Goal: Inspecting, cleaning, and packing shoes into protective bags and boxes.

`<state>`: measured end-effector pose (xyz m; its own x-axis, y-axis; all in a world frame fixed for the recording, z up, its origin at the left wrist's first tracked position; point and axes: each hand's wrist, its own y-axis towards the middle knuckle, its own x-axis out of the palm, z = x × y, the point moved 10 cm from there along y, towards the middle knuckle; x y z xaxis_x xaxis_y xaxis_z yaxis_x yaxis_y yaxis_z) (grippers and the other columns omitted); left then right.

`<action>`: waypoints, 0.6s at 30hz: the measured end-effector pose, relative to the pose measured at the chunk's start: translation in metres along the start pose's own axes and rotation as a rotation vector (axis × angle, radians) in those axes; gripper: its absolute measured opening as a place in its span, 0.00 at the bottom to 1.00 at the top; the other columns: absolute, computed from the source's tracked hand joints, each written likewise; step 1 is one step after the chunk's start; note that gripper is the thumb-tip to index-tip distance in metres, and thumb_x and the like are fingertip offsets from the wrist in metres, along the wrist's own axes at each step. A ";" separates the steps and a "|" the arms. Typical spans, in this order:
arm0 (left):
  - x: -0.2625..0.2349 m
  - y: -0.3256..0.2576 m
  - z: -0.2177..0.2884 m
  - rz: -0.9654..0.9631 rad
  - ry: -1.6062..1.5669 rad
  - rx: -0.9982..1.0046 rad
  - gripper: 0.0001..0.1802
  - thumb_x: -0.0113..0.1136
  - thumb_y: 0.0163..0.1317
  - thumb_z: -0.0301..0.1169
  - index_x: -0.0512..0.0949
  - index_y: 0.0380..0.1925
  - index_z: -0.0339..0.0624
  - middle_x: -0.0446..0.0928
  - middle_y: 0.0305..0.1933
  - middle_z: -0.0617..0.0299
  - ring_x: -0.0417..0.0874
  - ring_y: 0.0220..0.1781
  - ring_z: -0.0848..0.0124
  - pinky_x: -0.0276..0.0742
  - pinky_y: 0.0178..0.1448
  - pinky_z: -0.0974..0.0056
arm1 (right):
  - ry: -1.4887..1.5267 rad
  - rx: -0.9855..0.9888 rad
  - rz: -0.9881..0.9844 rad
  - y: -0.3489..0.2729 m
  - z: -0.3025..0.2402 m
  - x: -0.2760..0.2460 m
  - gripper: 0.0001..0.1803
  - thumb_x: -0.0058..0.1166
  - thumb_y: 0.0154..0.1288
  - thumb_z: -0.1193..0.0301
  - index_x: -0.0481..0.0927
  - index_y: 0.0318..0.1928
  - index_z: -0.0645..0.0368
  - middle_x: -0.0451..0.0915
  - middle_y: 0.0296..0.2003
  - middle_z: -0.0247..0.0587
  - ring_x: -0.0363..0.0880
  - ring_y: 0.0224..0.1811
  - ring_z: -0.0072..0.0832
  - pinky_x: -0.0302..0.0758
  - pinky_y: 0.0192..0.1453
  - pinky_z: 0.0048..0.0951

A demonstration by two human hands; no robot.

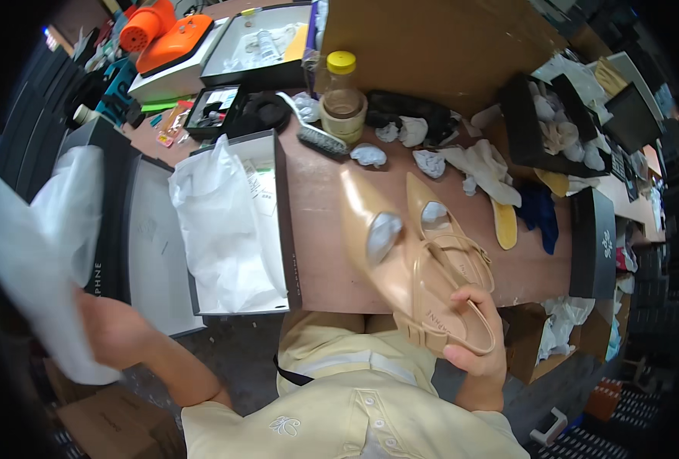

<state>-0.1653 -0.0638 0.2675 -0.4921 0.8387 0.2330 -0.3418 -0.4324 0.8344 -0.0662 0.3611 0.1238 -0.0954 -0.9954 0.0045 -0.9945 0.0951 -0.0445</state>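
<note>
Brown wood forms the worktable (320,229), which is crowded along its far edge by boxes, crumpled white tissue wads (368,154) and a yellow-capped plastic jar (342,96). An open black shoe box (240,226), lined with rumpled white paper, is set at the near left. A thin white tissue sheet (37,260) is pinched in the closed left hand (114,329), off the table's left. Two glossy beige pointed slingback shoes (408,252), stuffed with tissue, are gripped at the heels by the right hand (477,336), over the near table edge.
</note>
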 end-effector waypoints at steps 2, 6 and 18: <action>0.030 -0.065 -0.036 -0.553 0.404 0.027 0.17 0.49 0.61 0.34 0.73 0.43 0.29 0.71 0.54 0.48 0.70 0.59 0.54 0.62 0.64 0.45 | -0.199 -0.114 0.114 0.006 -0.004 0.007 0.34 0.67 0.41 0.69 0.67 0.51 0.61 0.70 0.41 0.42 0.71 0.44 0.31 0.68 0.48 0.28; 0.063 -0.193 -0.110 -1.620 1.029 -0.120 0.15 0.58 0.48 0.29 0.74 0.35 0.31 0.73 0.48 0.45 0.68 0.60 0.49 0.49 0.70 0.41 | -0.250 -0.080 0.117 0.018 0.022 0.042 0.37 0.69 0.44 0.67 0.64 0.53 0.58 0.70 0.43 0.46 0.73 0.45 0.37 0.70 0.47 0.33; 0.095 -0.149 -0.001 -1.102 0.132 -0.424 0.40 0.72 0.39 0.35 0.66 0.53 0.30 0.68 0.55 0.42 0.69 0.59 0.47 0.60 0.65 0.49 | -0.839 -0.255 0.075 0.073 0.003 0.053 0.28 0.55 0.57 0.58 0.71 0.54 0.63 0.70 0.53 0.53 0.69 0.54 0.47 0.68 0.54 0.45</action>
<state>-0.1622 0.0800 0.1651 0.1632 0.7973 -0.5812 -0.8585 0.4050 0.3146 -0.1436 0.3157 0.1182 -0.1969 -0.6547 -0.7298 -0.9759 0.0599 0.2097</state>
